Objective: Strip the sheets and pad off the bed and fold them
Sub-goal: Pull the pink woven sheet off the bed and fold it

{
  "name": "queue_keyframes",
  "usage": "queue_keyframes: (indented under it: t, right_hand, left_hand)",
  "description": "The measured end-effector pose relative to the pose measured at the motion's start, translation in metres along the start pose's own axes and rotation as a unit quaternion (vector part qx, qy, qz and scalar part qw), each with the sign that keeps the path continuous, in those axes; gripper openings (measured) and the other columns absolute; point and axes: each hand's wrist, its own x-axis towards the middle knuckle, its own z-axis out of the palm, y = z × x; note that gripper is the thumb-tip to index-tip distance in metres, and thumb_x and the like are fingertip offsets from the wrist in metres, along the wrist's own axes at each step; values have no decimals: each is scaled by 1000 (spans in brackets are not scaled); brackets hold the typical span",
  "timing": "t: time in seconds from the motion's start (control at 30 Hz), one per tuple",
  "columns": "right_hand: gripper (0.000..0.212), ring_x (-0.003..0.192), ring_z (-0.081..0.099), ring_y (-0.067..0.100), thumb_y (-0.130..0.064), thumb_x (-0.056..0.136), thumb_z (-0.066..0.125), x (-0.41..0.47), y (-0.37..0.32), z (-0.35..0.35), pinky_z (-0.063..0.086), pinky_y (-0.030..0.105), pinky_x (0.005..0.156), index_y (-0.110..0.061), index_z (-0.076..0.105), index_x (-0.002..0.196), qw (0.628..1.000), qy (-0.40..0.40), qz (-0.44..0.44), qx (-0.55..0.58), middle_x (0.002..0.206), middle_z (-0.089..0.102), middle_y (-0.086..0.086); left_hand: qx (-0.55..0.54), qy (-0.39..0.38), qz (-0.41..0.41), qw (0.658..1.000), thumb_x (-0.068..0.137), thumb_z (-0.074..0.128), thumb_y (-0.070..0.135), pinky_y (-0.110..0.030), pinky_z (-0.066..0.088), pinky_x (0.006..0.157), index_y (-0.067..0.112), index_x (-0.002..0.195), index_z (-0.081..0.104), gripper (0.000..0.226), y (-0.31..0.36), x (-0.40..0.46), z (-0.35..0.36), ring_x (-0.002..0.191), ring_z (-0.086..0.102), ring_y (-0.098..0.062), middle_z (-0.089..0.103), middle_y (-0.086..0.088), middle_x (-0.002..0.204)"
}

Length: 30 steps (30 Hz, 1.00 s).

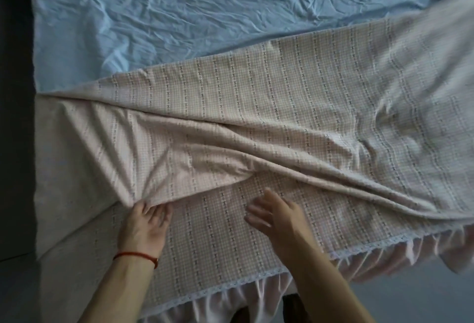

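Pink checked sheet [269, 107] lies half-folded across near side of bed, lace-trimmed ruffle [256, 281] hanging over near edge. Crumpled blue sheet [179, 10] covers far half. Left hand [145, 225] (red string at wrist) pinches folded corner of pink sheet. Right hand [274, 216] flat on it, fingers spread, holding nothing.

Dim light; dark wall [15, 117] at left, grey floor [423, 302] below.
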Motion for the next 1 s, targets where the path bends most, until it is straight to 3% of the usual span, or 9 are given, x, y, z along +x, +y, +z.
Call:
queue_keyframes:
  t: [0.1, 0.17, 0.23, 0.3, 0.4, 0.57, 0.73, 0.83, 1.0]
  right_hand:
    - [42, 111, 66, 47, -30, 97, 67, 1, 4, -2, 57, 56, 92, 1, 62, 125, 993, 69, 14, 92, 123, 63, 35]
    - [50, 103, 69, 39, -35, 92, 72, 5, 5, -5, 59, 50, 85, -1, 58, 127, 983, 143, 4, 114, 117, 68, 23]
    - [58, 103, 66, 33, -41, 89, 73, 11, 9, -11, 57, 50, 89, -4, 48, 125, 971, 222, -10, 93, 118, 62, 17]
    - [53, 102, 65, 32, -39, 91, 72, 13, 12, -16, 56, 51, 93, -6, 45, 123, 961, 259, -36, 90, 117, 60, 15]
    - [48, 102, 65, 27, -37, 91, 72, 13, 14, -28, 55, 49, 97, -5, 49, 119, 953, 274, -71, 107, 114, 62, 11]
    - [28, 92, 67, 21, -38, 92, 71, 12, 9, -69, 56, 39, 86, -14, 58, 98, 932, 328, -130, 87, 102, 68, 6]
    - [19, 79, 73, 19, -31, 89, 76, 4, 6, -109, 59, 34, 75, -14, 71, 82, 923, 336, -181, 54, 78, 75, 0]
    - [14, 88, 75, 21, -22, 90, 76, 5, 9, -130, 59, 31, 71, -9, 70, 89, 928, 318, -170, 89, 91, 76, 5]
    - [17, 90, 75, 29, -20, 96, 68, 5, 12, -150, 61, 29, 65, -4, 65, 92, 931, 316, -161, 84, 101, 73, 17]
  left_hand:
    - [20, 69, 23, 997, 101, 47, 23, -28, 51, 72, 23, 75, 69, 34, 11, -4, -48, 82, 59, -11, 61, 3, 88]
    - [28, 88, 30, 995, 100, 49, 25, -26, 57, 71, 22, 65, 77, 45, 10, -3, -67, 81, 61, -11, 63, 3, 87]
    - [25, 72, 8, 997, 101, 52, 32, -34, 55, 91, 20, 98, 76, 27, -1, 3, -73, 101, 63, -16, 65, -1, 103]
    - [27, 31, -20, 999, 100, 54, 40, -43, 46, 101, 18, 124, 61, 34, -15, 6, -62, 113, 59, -23, 63, -4, 114]
    - [53, -41, -43, 997, 101, 54, 42, -44, 44, 101, 25, 129, 57, 34, -39, -3, -28, 109, 59, -21, 63, -2, 119]
    - [82, -28, -3, 996, 101, 56, 32, -40, 41, 109, 22, 131, 58, 32, -76, -8, -23, 111, 61, -14, 66, 2, 122]
    - [111, 28, 58, 992, 95, 67, 30, -41, 51, 95, 18, 114, 69, 23, -87, -31, -69, 112, 66, -18, 71, -2, 120]
    - [133, 63, 71, 987, 96, 67, 30, -38, 58, 81, 8, 112, 69, 28, -106, -45, -86, 109, 68, -24, 71, -11, 118]
    - [169, 71, 63, 981, 99, 63, 25, -36, 61, 72, 15, 98, 69, 12, -118, -37, -92, 108, 67, -27, 71, -7, 114]
